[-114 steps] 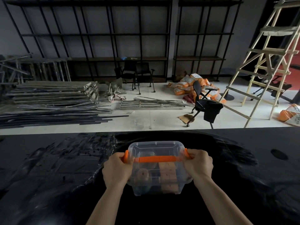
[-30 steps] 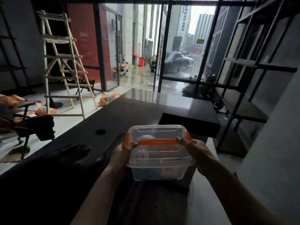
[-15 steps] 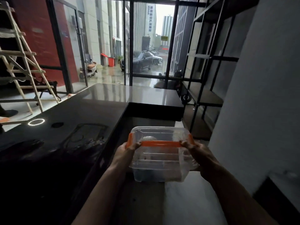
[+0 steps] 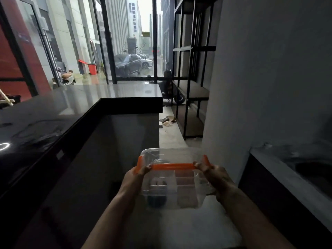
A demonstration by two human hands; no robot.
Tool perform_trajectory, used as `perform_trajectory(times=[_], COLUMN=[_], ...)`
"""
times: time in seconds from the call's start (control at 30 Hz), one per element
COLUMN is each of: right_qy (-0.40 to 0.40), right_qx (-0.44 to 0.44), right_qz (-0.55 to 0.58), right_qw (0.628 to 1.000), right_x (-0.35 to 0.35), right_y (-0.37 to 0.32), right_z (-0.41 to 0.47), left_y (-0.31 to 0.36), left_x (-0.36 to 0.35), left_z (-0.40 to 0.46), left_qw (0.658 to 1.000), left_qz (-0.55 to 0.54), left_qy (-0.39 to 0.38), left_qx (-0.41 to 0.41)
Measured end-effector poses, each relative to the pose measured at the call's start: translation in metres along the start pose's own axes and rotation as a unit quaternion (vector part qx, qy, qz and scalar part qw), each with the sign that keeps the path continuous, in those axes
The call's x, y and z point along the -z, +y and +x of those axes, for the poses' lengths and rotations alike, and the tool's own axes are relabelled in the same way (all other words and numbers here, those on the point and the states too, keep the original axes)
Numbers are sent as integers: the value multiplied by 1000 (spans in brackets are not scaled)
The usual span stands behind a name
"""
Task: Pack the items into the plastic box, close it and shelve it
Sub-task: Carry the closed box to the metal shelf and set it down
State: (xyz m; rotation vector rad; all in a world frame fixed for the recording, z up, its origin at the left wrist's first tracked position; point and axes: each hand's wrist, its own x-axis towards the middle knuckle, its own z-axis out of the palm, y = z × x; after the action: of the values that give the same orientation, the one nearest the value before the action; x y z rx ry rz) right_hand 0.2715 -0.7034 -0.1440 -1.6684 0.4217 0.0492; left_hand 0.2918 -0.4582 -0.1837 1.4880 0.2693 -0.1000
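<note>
Both hands, left hand (image 4: 133,178) and right hand (image 4: 218,178), were closed on plastic box (image 4: 172,184) ends; box long side lay across, shelves (image 4: 190,90) seen ahead, to right.

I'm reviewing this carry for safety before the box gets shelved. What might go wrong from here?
1. The plastic box hangs in mid-air, gripped only at its ends by the left hand and right hand; a slip would drop it.
2. The passage between the black counter and grey wall looks narrow, so it might get bumped.
</note>
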Motion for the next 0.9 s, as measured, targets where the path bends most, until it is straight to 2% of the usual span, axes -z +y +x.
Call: perform_trajectory(times=[0.27, 0.5, 0.7, 0.9], right_qy=[35, 37, 56, 80], right_qx=[26, 28, 77, 68], right_qz=[-21, -4, 11, 1], right_qw=[999, 999, 995, 995], right_x=[66, 80, 76, 59], right_y=[-4, -5, -9, -29], right_z=[-8, 24, 87, 202], left_y=[4, 13, 15, 22], left_x=[-57, -86, -110, -139], left_z=[-14, 13, 84, 192], left_qw=[999, 998, 995, 992], left_qz=[-7, 3, -14, -39], left_qy=[-48, -60, -73, -73], left_qx=[-11, -32, -67, -96])
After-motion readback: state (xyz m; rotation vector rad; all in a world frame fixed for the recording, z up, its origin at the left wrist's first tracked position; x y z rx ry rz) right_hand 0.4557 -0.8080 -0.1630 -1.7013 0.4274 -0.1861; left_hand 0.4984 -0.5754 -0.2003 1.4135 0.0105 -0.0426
